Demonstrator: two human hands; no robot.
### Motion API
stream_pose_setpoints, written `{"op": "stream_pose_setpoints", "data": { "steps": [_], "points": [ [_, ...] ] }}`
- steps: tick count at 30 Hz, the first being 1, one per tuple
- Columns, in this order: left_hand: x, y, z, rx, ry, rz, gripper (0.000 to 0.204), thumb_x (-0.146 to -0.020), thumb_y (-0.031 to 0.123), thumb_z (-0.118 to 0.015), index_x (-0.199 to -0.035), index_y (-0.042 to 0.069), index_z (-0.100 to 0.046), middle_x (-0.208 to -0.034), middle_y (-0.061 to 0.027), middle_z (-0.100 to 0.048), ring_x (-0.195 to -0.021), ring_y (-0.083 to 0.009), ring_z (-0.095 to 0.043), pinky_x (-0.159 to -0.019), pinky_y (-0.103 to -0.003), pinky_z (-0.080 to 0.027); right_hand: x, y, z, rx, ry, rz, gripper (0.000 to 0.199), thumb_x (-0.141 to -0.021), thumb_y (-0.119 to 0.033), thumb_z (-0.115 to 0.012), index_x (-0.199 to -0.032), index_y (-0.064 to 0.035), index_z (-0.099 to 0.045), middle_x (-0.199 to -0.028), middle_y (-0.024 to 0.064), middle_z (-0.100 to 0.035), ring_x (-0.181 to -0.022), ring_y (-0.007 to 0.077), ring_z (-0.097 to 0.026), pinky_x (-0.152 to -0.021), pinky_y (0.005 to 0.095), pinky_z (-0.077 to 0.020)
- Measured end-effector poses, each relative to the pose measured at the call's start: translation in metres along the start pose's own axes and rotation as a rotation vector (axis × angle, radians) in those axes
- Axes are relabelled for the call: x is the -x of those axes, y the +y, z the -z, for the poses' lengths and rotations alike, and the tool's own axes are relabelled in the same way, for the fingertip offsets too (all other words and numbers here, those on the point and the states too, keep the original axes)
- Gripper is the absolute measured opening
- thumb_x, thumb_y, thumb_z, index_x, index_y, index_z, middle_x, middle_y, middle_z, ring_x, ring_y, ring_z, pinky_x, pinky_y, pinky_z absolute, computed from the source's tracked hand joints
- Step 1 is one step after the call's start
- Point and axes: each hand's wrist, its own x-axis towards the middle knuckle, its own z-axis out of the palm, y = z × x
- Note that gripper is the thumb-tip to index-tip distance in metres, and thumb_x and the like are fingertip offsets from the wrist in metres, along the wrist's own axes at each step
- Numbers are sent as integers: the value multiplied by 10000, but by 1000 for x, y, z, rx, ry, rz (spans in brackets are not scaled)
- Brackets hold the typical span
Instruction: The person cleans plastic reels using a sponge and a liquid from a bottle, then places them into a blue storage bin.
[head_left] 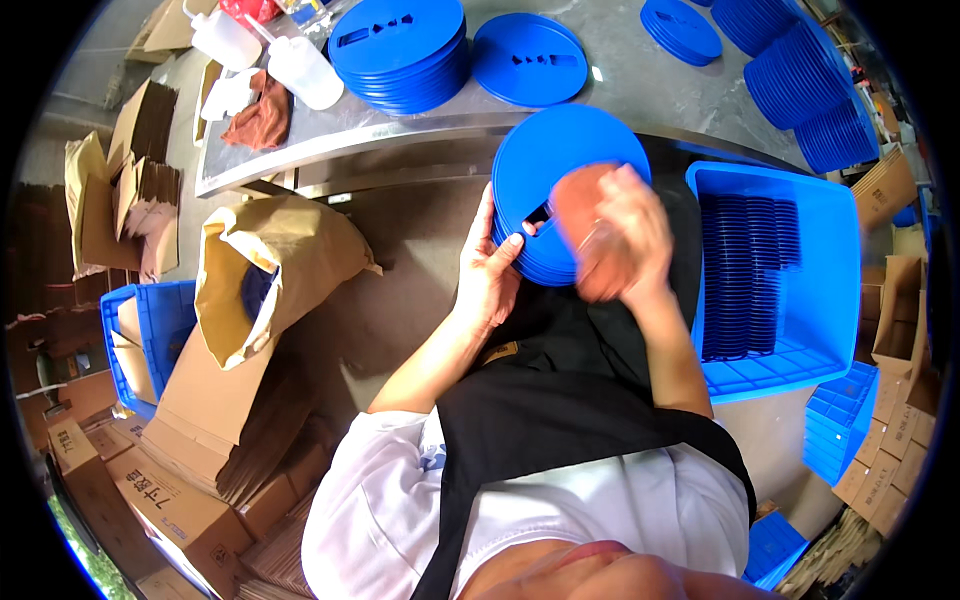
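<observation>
A stack of round blue plastic discs [560, 140] with slots cut in the top one is tilted over my lap. My left hand [487, 265] grips its left edge, thumb on top near a slot. In my right hand [640, 235], blurred by motion, is a reddish-brown cloth [585, 205], which lies over the right part of the top disc and hides it. On the metal table [640, 95] ahead stand a tall pile of the same discs [400, 40] and a lower blue disc [530, 60].
To my right, a blue crate [820, 300] holds rows of dark blue discs. More disc stacks [800, 75] stand at the table's far right. White squeeze bottles [305, 72] and another brown cloth [260, 115] are at the left. A paper sack [290, 250] and cardboard boxes [165, 500] stand left.
</observation>
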Motion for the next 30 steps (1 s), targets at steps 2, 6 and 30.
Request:
{"op": "stream_pose_setpoints", "data": {
  "steps": [2,6,30],
  "points": [
    [1,3,-8,-28,24,6,740,-845,-48,-575,-1465,148,-222,-1018,-78,-555,-976,-161,-540,-957,-361,-433,-4,39,-4,109,226,-212,306,-678,-124,-733,-954,-49,-624,-1085,137,-641,-1087,316,-579,-922,394,-455],
    [-3,5,-1,-116,27,-41,720,-848,-57,-565,-1460,128,-234,-1022,-75,-566,-984,-156,-546,-961,-357,-428,-57,33,-33,-99,187,-328,374,-660,-127,-768,-1001,-56,-632,-1064,112,-643,-1029,298,-599,-913,383,-453],
    [-17,25,48,-77,214,64,626,-827,42,-664,-1376,90,-368,-1064,-48,-572,-1006,-156,-549,-951,-356,-431,-15,49,-57,-1054,324,-1228,303,-893,-90,-570,-1171,24,-525,-1145,92,-584,-1048,164,-577,-920,282,-445]
  ]
}}
